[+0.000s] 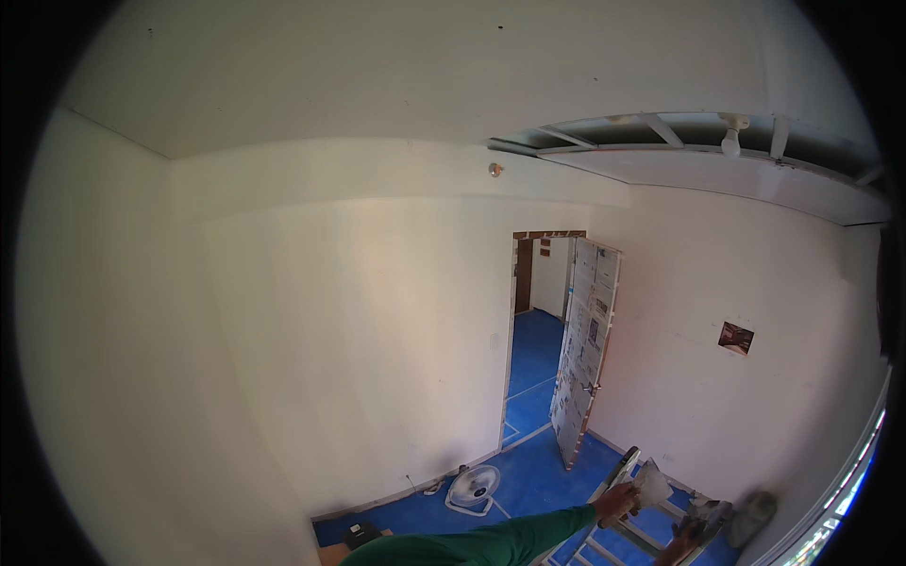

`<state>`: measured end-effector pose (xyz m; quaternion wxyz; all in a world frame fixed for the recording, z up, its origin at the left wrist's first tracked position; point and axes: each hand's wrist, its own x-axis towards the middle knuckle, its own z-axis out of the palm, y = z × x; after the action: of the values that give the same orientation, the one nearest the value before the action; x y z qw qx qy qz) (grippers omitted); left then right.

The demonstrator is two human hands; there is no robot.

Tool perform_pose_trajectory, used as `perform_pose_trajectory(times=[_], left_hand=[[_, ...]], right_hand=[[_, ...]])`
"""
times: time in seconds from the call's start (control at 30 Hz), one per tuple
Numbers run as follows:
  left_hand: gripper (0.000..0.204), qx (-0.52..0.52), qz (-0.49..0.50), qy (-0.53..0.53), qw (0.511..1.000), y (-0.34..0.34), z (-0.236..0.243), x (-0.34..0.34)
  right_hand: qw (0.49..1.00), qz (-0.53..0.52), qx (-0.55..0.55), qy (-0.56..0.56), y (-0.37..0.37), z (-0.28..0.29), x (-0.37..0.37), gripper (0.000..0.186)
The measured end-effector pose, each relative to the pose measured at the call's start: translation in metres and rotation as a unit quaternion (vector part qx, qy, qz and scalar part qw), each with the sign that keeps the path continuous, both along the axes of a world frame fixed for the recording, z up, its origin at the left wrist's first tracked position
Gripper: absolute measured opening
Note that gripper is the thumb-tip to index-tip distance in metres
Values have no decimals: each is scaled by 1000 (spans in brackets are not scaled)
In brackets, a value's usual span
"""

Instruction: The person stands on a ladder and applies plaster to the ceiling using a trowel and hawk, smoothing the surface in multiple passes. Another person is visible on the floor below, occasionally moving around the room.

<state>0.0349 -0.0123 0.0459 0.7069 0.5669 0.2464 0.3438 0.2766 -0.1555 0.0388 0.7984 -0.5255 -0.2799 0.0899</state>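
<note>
My green-sleeved left arm reaches toward the lower right. My left hand (617, 501) is closed on a pale, wide-bladed scraper (653, 483) beside the top of a light ladder (604, 549). My right hand (681, 544) is at the lower right, closed beside a dark, putty-smeared object (706, 515); what exactly it grips is too small and partly hidden to make out.
Blue floor covering (533, 476) runs through the doorway past an open paper-covered door (587, 340). A white fan (472, 488) and a black box (361, 536) sit by the wall. A grey bundle (752, 517) lies at right. Overhead, a bulb (730, 141) hangs at an open ceiling recess.
</note>
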Motion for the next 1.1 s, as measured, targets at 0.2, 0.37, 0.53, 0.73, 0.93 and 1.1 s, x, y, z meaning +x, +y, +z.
perform_pose_trajectory(times=[0.2, 0.37, 0.53, 0.73, 0.93, 1.1], left_hand=[[34, 174, 139, -38, 974, -36, 76, -106], [29, 8, 87, -60, 994, -107, 137, -211], [31, -92, 37, -34, 994, -153, 109, -246], [26, -115, -22, -91, 989, -177, 93, -250], [25, -105, -5, -117, 988, -199, 133, -260], [28, -80, 46, -59, 994, -220, 150, -275]], right_hand=[[999, 41, -18, 8, -6, -3, -12, 47], [993, 117, -28, 2, -14, -8, -27, 51], [954, 287, -58, -67, -12, 26, -66, 54], [826, 442, -33, -350, -21, 127, -145, 43], [731, 481, 80, -477, -52, 189, -204, 34], [681, 491, 24, -543, -57, 204, -213, 39]])
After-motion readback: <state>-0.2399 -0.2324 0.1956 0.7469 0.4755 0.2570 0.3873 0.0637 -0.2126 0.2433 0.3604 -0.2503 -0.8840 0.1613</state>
